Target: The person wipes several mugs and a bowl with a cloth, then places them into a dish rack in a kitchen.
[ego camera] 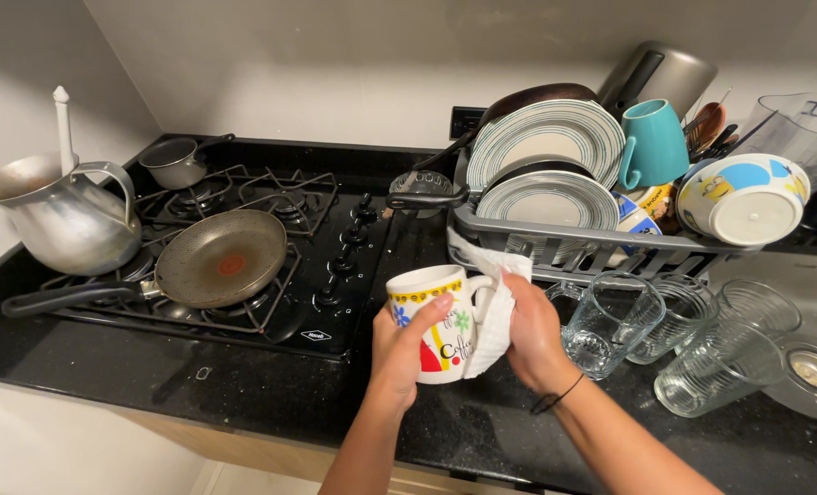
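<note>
Now, at far left a metal jug [55, 215] and frying pan [220, 258] sit on the stove; near centre, your left hand [401, 346] wraps the painted mug [431, 321], your right hand [529, 335] pinches a white cloth [493, 316] against it, glasses [610, 321] just right.

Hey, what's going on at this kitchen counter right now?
A person is drying a colourful painted mug over the black counter. The left hand grips the mug's body, while the right hand presses a white cloth against its handle side. Three clear glasses lie tipped beside them, and the dish rack behind holds plates, a teal mug and a bowl. A frying pan sits on the stove.
</note>
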